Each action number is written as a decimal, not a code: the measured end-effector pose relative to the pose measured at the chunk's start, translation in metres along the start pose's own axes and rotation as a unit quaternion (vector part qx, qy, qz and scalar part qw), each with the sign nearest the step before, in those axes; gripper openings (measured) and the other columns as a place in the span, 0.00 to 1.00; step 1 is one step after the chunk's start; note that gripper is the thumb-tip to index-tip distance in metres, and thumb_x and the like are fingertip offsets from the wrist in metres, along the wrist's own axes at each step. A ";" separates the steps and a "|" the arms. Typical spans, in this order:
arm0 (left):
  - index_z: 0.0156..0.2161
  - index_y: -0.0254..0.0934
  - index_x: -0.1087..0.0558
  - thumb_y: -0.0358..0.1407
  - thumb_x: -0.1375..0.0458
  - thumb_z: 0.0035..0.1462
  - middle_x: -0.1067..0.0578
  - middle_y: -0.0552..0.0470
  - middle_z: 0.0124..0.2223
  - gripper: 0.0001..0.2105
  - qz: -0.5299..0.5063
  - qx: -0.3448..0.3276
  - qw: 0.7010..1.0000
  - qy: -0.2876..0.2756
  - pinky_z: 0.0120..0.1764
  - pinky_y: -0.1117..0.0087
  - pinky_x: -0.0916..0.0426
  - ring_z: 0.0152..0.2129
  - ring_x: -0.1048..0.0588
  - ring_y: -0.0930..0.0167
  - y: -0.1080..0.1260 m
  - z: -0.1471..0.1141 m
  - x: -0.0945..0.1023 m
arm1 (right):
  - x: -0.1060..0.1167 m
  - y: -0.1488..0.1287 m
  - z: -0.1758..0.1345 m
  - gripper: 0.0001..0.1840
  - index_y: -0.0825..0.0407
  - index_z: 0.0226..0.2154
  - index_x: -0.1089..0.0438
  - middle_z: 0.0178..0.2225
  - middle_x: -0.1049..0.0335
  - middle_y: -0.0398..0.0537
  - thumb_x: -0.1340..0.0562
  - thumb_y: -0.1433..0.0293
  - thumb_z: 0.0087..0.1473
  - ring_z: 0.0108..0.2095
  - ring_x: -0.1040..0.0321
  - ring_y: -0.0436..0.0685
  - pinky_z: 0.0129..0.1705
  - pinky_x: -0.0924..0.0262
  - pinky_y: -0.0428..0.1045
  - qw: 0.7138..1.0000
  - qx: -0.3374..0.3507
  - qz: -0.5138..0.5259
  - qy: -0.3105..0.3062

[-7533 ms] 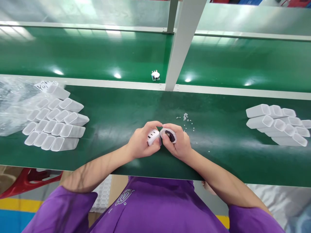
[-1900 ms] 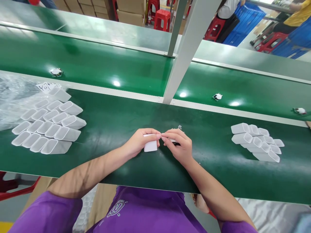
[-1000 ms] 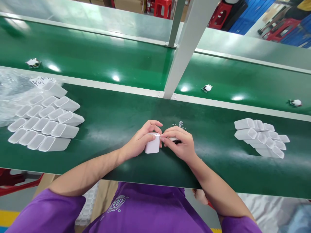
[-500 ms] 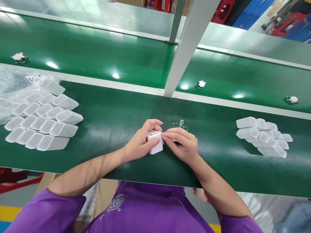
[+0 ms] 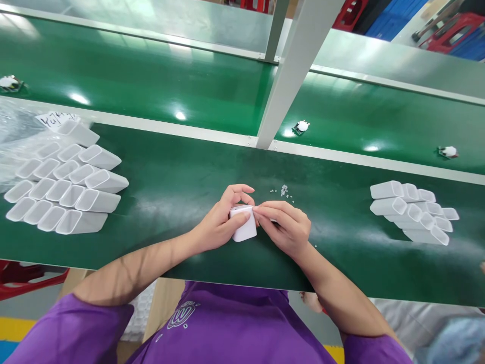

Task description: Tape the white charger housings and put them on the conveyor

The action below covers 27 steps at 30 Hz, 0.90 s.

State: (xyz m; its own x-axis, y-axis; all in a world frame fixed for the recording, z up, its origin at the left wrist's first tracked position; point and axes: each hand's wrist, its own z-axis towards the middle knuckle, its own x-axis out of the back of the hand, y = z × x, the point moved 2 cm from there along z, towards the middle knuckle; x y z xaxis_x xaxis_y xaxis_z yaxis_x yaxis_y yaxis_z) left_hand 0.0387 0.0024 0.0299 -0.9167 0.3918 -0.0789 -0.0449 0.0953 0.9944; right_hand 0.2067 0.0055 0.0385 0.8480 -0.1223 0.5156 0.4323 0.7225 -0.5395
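Note:
A small white charger casing (image 5: 244, 230) is in my left hand (image 5: 220, 222), the thumb across its front and the fingers behind. A narrow dark opening shows on its top face. My right hand (image 5: 287, 227) is closed in a pinch, its thumb and forefinger tips at the casing's upper right corner. Whatever is between those fingertips is too small to make out. Just beyond the right hand, several tiny clear pieces (image 5: 284, 190) lie scattered on the green work surface (image 5: 182, 172).
Stacked white open-ended sleeves (image 5: 91, 200) stand at left beside a clear plastic bag (image 5: 17, 129). A smaller stack (image 5: 392, 206) is at right. Past a metal rail, small circuit boards (image 5: 301, 127) with white tops ride a green belt (image 5: 212, 96). A metal post (image 5: 282, 76) rises ahead.
The circuit boards on the belt have shifted left. The casing has tipped slightly, so less of its top face shows. Both hands keep nearly the same place and grip.

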 end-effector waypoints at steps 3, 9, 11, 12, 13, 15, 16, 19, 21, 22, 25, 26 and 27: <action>0.53 0.42 0.43 0.36 0.47 0.61 0.32 0.53 0.41 0.16 -0.004 -0.002 1.000 -0.004 0.27 0.77 0.36 0.27 0.29 0.76 0.000 0.000 -0.001 | 0.001 0.000 0.001 0.08 0.48 0.36 0.26 0.33 0.23 0.44 0.36 0.77 0.56 0.27 0.27 0.48 0.28 0.31 0.42 1.000 0.000 0.010 -0.001; 0.53 0.43 0.43 0.36 0.47 0.62 0.32 0.52 0.42 0.16 -0.019 0.000 1.000 -0.024 0.28 0.75 0.34 0.30 0.27 0.74 -0.003 -0.001 -0.001 | 0.002 0.001 0.000 0.09 0.46 0.37 0.25 0.33 0.23 0.43 0.37 0.76 0.56 0.27 0.27 0.48 0.28 0.31 0.43 1.000 -0.004 0.009 0.002; 0.53 0.43 0.43 0.37 0.47 0.62 0.32 0.52 0.42 0.16 -0.024 -0.001 1.000 -0.020 0.28 0.76 0.35 0.29 0.27 0.75 -0.003 0.000 -0.001 | 0.001 0.000 0.000 0.09 0.46 0.37 0.25 0.33 0.24 0.43 0.37 0.76 0.56 0.27 0.27 0.48 0.28 0.32 0.43 1.000 -0.012 0.019 0.003; 0.53 0.43 0.43 0.37 0.47 0.61 0.32 0.52 0.42 0.16 -0.019 -0.006 1.000 -0.015 0.27 0.76 0.36 0.29 0.28 0.75 -0.002 0.000 -0.001 | 0.000 0.000 0.000 0.09 0.46 0.37 0.25 0.33 0.24 0.43 0.37 0.76 0.56 0.27 0.27 0.48 0.28 0.32 0.43 0.999 -0.023 0.024 0.004; 0.53 0.42 0.43 0.37 0.47 0.61 0.31 0.52 0.42 0.16 -0.009 -0.013 1.000 -0.011 0.27 0.76 0.36 0.28 0.29 0.76 -0.002 0.000 -0.001 | 0.000 0.000 0.000 0.08 0.46 0.36 0.25 0.33 0.24 0.43 0.36 0.76 0.56 0.27 0.28 0.48 0.28 0.32 0.43 0.999 -0.037 0.030 0.006; 0.53 0.42 0.43 0.36 0.47 0.61 0.31 0.52 0.41 0.16 0.024 -0.037 0.999 -0.003 0.27 0.76 0.37 0.27 0.30 0.76 -0.001 0.000 -0.002 | -0.001 -0.001 0.001 0.07 0.47 0.35 0.25 0.32 0.24 0.44 0.36 0.76 0.55 0.28 0.28 0.49 0.28 0.32 0.44 0.996 -0.070 0.046 0.013; 0.53 0.42 0.44 0.35 0.47 0.62 0.32 0.51 0.41 0.16 0.046 -0.051 0.998 0.000 0.28 0.76 0.37 0.27 0.31 0.76 -0.001 -0.001 -0.002 | -0.001 -0.001 0.002 0.07 0.48 0.34 0.25 0.32 0.24 0.44 0.36 0.76 0.55 0.29 0.28 0.50 0.28 0.31 0.44 0.995 -0.083 0.054 0.015; 0.53 0.42 0.44 0.33 0.48 0.62 0.33 0.50 0.43 0.16 0.118 -0.097 0.988 0.013 0.33 0.73 0.35 0.32 0.31 0.74 -0.002 -0.003 -0.002 | -0.001 -0.002 0.004 0.07 0.49 0.33 0.25 0.31 0.25 0.44 0.35 0.77 0.54 0.30 0.28 0.50 0.30 0.31 0.45 0.992 -0.101 0.077 0.013; 0.54 0.43 0.45 0.32 0.48 0.62 0.34 0.48 0.45 0.16 0.157 -0.126 0.979 0.019 0.36 0.70 0.34 0.35 0.31 0.72 -0.004 -0.004 -0.003 | 0.000 -0.003 0.005 0.06 0.49 0.33 0.25 0.31 0.25 0.44 0.35 0.77 0.54 0.30 0.28 0.50 0.31 0.31 0.45 0.990 -0.112 0.090 0.007; 0.54 0.43 0.45 0.32 0.48 0.62 0.34 0.48 0.46 0.17 0.169 -0.142 0.975 0.018 0.37 0.69 0.34 0.36 0.31 0.72 -0.005 -0.004 -0.003 | 0.001 -0.003 0.005 0.06 0.49 0.33 0.25 0.31 0.25 0.44 0.35 0.77 0.54 0.30 0.27 0.50 0.31 0.31 0.45 0.988 -0.120 0.095 0.004; 0.55 0.44 0.46 0.30 0.47 0.62 0.37 0.46 0.48 0.19 0.185 -0.199 0.962 0.009 0.43 0.65 0.32 0.42 0.31 0.69 -0.006 -0.003 -0.004 | 0.002 -0.003 0.004 0.06 0.49 0.33 0.25 0.32 0.24 0.44 0.35 0.76 0.55 0.29 0.27 0.50 0.31 0.30 0.46 0.984 -0.147 0.098 0.001; 0.56 0.44 0.46 0.30 0.47 0.61 0.37 0.46 0.49 0.20 0.184 -0.218 0.958 0.006 0.45 0.63 0.32 0.44 0.32 0.68 -0.006 -0.002 -0.004 | 0.002 -0.004 0.004 0.06 0.49 0.33 0.25 0.32 0.24 0.44 0.35 0.76 0.55 0.29 0.27 0.50 0.31 0.30 0.46 0.984 -0.150 0.096 0.003; 0.56 0.45 0.47 0.29 0.46 0.61 0.38 0.46 0.50 0.21 0.180 -0.235 0.955 0.002 0.47 0.62 0.32 0.47 0.33 0.66 -0.006 -0.002 -0.004 | 0.002 -0.005 0.003 0.06 0.48 0.33 0.24 0.32 0.24 0.44 0.35 0.76 0.55 0.29 0.27 0.50 0.31 0.30 0.46 0.985 -0.148 0.093 0.007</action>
State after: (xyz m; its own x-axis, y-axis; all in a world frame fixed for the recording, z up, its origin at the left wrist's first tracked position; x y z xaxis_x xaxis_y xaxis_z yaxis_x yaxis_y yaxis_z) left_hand 0.0422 -0.0013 0.0243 -0.9076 0.3188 0.2731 0.1005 -0.4666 0.8787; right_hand 0.2057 0.0042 0.0444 0.9242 -0.0176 0.3814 0.3379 0.5028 -0.7956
